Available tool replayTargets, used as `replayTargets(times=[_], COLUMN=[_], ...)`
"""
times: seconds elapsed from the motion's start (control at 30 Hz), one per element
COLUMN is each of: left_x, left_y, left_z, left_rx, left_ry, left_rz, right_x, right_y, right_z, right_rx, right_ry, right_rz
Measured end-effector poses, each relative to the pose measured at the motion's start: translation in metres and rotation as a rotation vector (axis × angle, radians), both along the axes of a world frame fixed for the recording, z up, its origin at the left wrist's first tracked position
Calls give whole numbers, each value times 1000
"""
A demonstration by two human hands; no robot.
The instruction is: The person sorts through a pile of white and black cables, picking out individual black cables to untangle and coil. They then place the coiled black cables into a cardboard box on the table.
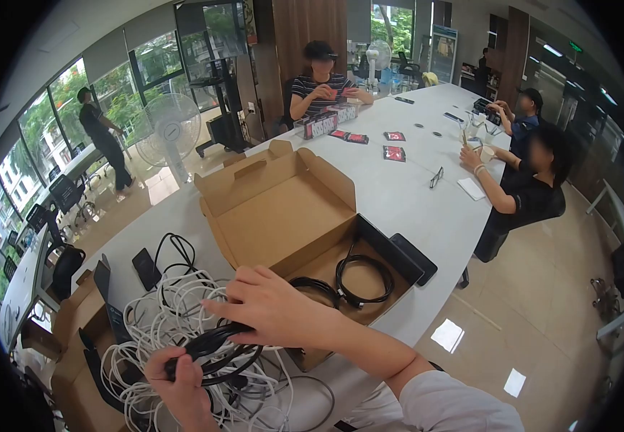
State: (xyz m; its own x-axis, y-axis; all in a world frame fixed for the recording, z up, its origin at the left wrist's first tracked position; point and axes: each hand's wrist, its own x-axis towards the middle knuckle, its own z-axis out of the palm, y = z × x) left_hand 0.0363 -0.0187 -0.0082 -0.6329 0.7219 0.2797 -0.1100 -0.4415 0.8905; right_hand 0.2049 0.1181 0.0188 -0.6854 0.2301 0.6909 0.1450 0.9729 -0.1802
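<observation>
A bundle of black cable (215,341) is held above a heap of white cables (164,313) at the table's near edge. My left hand (179,385) is closed round the lower left end of the bundle. Over its upper right end, my right hand (276,306) has thumb and forefinger on either side of the black cable; part of the grip is hidden. Just beyond my right hand stands an open cardboard box (276,209), its lid tilted back. Inside it lies a coiled black cable (364,279), with a second coil (314,288) partly behind my hand.
A black flat case (414,259) sits at the box's right side. A small black device (146,268) lies left of the box, near another open cardboard box (82,324). Several people sit round the white table (283,160), with red packets (394,153) and glasses (436,177) on it.
</observation>
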Motion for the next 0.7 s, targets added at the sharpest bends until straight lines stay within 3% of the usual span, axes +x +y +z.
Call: replayTargets(times=[0.13,0.37,0.53,0.7], left_x=[0,-5,-23,-22], left_y=[-1,5,5,14], left_z=[-2,5,-3,-7], left_rx=[-47,-65,-96,-67], left_ry=[260,394,89,215], left_rz=[144,235,73,-13], right_x=[-3,3,5,12], right_y=[-9,-24,-27,-19], right_z=[-4,-11,-9,8], right_rx=[-49,-244,-428,-461], right_ry=[-210,-295,-275,-165], right_rz=[-141,126,176,1])
